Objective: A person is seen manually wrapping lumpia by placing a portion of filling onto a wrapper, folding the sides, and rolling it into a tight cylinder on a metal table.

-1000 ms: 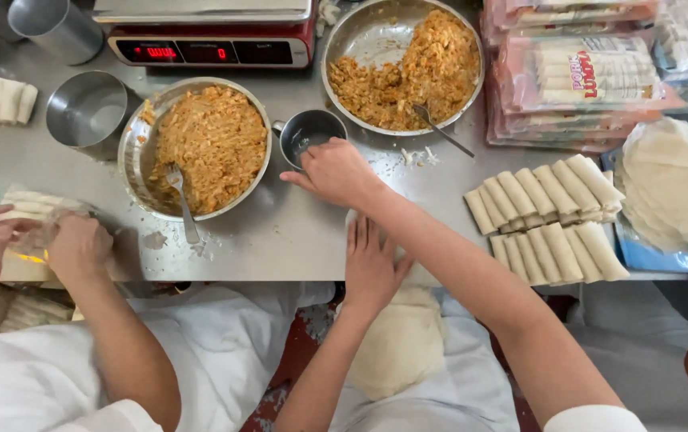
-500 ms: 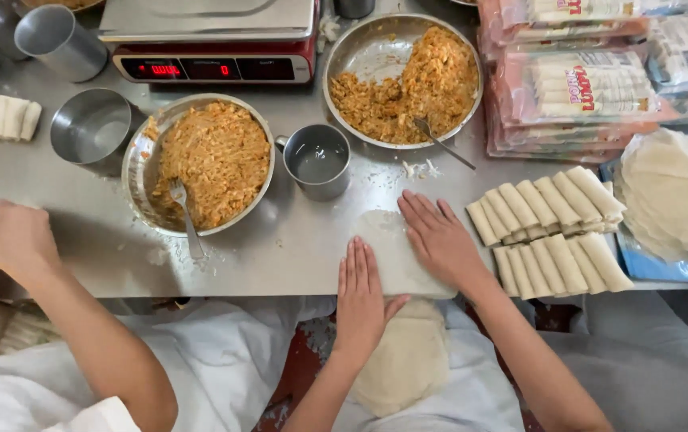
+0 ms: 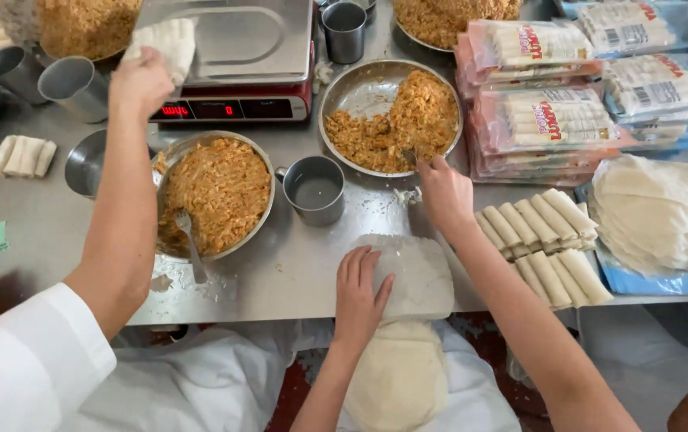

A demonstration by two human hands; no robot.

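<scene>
Thin wrapper sheet [image 3: 412, 276] under flat left hand [image 3: 360, 292], fingers apart; right hand [image 3: 444, 192] fingers on spoon [image 3: 410, 157]; red-labelled clear packets [image 3: 556, 120] beyond.

A thin, pale round wrapper [image 3: 412, 276] lies flat at the lower middle of the frame, on the near edge of the steel counter, its left part under spread fingers. Up and right of it, in the upper middle, sits a shallow round metal bowl [image 3: 360, 88], its right half heaped with orange-brown shredded filling [image 3: 408, 120], where a spoon handle [image 3: 410, 157] pokes out at the lower rim.
</scene>
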